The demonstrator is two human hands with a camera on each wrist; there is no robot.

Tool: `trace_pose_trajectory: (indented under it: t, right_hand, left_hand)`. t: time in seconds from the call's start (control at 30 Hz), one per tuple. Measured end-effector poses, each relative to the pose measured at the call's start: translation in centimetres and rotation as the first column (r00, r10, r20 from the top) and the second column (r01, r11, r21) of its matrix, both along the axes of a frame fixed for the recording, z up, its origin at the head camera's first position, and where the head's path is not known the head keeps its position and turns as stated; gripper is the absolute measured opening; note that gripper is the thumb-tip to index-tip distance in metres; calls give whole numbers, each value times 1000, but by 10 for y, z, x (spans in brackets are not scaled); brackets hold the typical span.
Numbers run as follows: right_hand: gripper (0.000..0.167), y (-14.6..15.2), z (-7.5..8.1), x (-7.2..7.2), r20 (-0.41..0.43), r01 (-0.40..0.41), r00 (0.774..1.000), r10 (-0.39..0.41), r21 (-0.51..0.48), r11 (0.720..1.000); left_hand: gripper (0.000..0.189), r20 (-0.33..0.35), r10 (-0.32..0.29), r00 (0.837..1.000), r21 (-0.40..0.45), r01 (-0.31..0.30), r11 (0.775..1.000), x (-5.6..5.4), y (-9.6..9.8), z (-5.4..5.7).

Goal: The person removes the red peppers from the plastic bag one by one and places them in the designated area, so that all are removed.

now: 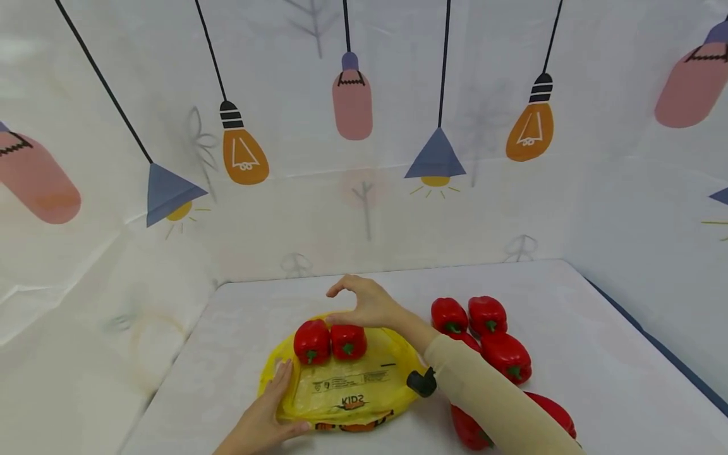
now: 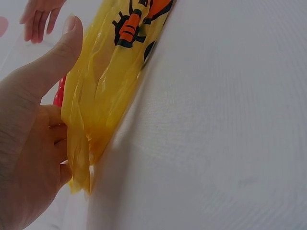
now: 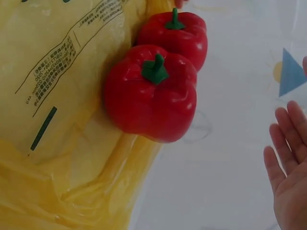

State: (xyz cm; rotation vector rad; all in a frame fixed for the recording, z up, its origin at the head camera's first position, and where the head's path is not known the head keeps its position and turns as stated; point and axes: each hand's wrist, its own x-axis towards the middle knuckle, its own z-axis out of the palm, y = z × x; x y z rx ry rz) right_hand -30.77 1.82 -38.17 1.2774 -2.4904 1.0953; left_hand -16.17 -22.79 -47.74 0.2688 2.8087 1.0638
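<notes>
A yellow plastic bag [image 1: 318, 395] with printed text lies spread on the table. Two red bell peppers with green stems, a left one [image 1: 312, 342] and a right one [image 1: 349, 342], sit side by side on its far part. My left hand [image 1: 268, 411] holds the bag's near left edge; in the left wrist view, curled fingers [image 2: 53, 124] lie behind a bag fold while the thumb stands away from it. Just beyond the peppers, my right hand [image 1: 366, 303] is spread with thumb and fingers apart, holding nothing. The right wrist view shows this hand [image 3: 292, 177] beside the peppers.
Several more red bell peppers [image 1: 506, 357] lie to the right on the white table [image 1: 603, 354], partly hidden by my right sleeve [image 1: 489, 398]. Behind the table hangs a white sheet [image 1: 398, 215] printed with lamps. A dark strap piece [image 1: 422, 383] is at my right wrist.
</notes>
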Motion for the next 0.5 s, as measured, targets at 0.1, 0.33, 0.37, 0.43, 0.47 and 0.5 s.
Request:
trace_pose_trajectory:
  t: [0.1, 0.33, 0.37, 0.43, 0.47, 0.5]
  right_hand:
    - [39, -1, -2, -2, -11, 13, 1000, -13, 14, 1000]
    - [37, -5, -14, -8, -40, 32, 999, -30, 55, 998]
    - [38, -6, -17, -9, -31, 45, 999, -43, 71, 996]
    - [41, -8, -23, -10, -13, 65, 998, -64, 116, 991]
    - [44, -8, -27, -10, -7, 73, 997, -73, 146, 987]
    - [47, -9, -31, -10, 2, 78, 997, -80, 180, 981]
  left_hand:
    - [115, 12, 5, 1000, 5, -5, 1000, 1, 1, 0]
    - [115, 28, 7, 1000, 17, -7, 1000, 2, 2, -1]
    - [114, 29, 7, 1000, 19, -7, 1000, 2, 2, -1]
    - [114, 32, 6, 999, 17, -7, 1000, 2, 2, -1]
    - [114, 35, 5, 999, 14, -6, 1000, 2, 3, -1]
    - [114, 41, 7, 999, 14, -8, 1000, 2, 4, -1]
